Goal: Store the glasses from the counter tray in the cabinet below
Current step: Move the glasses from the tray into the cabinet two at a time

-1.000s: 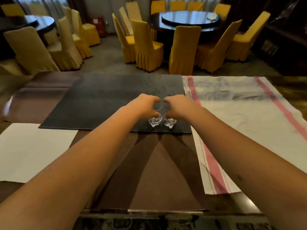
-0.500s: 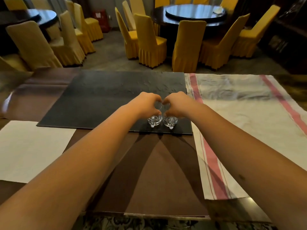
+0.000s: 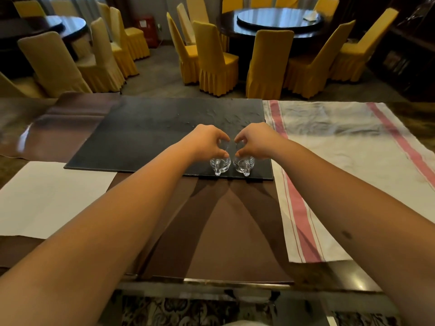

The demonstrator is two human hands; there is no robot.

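Two small clear glasses with handles stand side by side near the front right corner of a flat black tray (image 3: 146,137) on the counter. My left hand (image 3: 207,143) grips the left glass (image 3: 220,164) from above by its rim. My right hand (image 3: 255,142) grips the right glass (image 3: 242,164) the same way. Both handles point toward me. The two hands nearly touch at the fingertips. The cabinet below the counter is out of view.
A white cloth with red stripes (image 3: 348,165) lies right of the tray. A white sheet (image 3: 49,196) lies at the front left. The counter's front edge (image 3: 211,282) is near me. Beyond the counter stand yellow-covered chairs (image 3: 216,60) and round dark tables (image 3: 277,22).
Both hands stay on the two glasses at the tray's front edge. The camera has tilted slightly, so the scene sits a little lower in view.
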